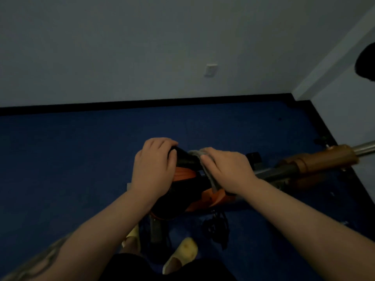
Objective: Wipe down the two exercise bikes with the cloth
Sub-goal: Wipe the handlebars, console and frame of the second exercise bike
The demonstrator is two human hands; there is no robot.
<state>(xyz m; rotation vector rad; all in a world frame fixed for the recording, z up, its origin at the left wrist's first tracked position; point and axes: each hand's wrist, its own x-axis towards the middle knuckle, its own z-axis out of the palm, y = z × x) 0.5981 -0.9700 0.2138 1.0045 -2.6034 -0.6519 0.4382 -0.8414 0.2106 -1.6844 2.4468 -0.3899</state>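
Observation:
A black and orange exercise bike saddle sits below me in the middle of the dim room. My left hand grips the saddle's left side, fingers curled over its front edge. My right hand holds a grey cloth against the saddle's right side; the cloth shows beneath my fingers and palm. The bike's frame runs off to the right, brown and orange, ending in a silver tube. Its lower parts are hidden under the saddle and my arms.
Blue carpet covers the floor up to a black skirting board and pale walls. A dark rounded object hangs at the right edge. My feet in yellow slippers stand beside a black pedal.

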